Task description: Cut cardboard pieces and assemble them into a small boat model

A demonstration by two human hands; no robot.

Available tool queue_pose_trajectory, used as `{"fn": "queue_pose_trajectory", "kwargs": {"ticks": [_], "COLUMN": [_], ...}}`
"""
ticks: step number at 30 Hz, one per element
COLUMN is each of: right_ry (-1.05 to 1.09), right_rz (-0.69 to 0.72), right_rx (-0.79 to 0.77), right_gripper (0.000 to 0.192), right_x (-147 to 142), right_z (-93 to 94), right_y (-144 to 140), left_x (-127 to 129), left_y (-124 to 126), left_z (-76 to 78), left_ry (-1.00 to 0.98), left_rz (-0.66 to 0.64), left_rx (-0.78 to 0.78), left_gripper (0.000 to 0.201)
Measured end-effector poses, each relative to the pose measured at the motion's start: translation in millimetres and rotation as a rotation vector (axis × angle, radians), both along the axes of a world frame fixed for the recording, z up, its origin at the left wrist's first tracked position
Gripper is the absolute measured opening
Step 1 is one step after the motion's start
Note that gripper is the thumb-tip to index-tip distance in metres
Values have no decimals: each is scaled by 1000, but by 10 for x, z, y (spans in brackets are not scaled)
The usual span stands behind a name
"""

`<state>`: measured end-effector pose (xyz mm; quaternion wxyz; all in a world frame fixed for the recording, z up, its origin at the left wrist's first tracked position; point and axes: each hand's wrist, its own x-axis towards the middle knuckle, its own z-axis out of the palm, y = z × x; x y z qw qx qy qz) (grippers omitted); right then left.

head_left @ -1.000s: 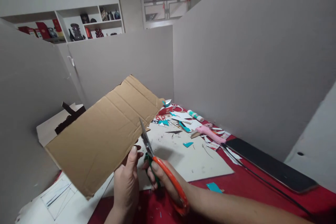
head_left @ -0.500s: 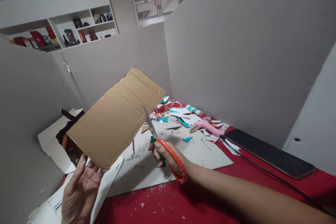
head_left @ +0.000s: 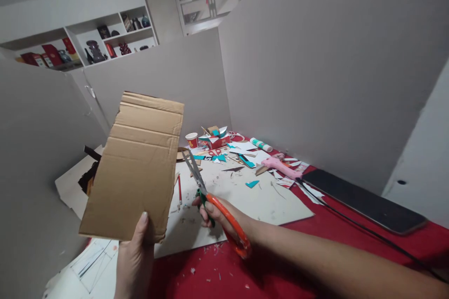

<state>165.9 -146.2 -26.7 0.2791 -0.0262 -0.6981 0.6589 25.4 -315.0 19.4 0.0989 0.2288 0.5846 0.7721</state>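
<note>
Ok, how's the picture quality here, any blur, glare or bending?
Head view: even indoor light, no hard glare; the cardboard and scissors look sharp; the partition walls lean from wide-angle stretch; the right forearm looks oversized near the edge; soft shadow under the hands.

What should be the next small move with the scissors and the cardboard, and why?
Probably bring the scissors left to the cardboard. The right hand holds them with blades nearly closed, apart from the sheet's right edge, while the left hand holds the sheet upright by its bottom edge.
</note>
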Motion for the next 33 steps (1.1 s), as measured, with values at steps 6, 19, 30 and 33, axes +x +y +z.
{"fn": "queue_pose_trajectory", "kwargs": {"ticks": [6, 19, 30, 33], "right_ry": [-104, -93, -103, -66], "right_rz": [-4, -74, -60, -25], "right_rx": [129, 192, 30, -24], "right_gripper": [70, 68, 75, 73], "right_x": [83, 107, 148, 175], "right_z": [190, 174, 295, 323], "right_y": [-83, -85, -222, -242], "left_x": [209, 274, 411, 399], "left_y": [59, 135, 134, 146], "left_z": [-51, -321, -245, -334], "left_ry": [109, 102, 18, -121], "left_rz": [83, 51, -56, -173], "left_rx": [-139, -205, -299, -259], "left_gripper": [17, 15, 29, 36]}}
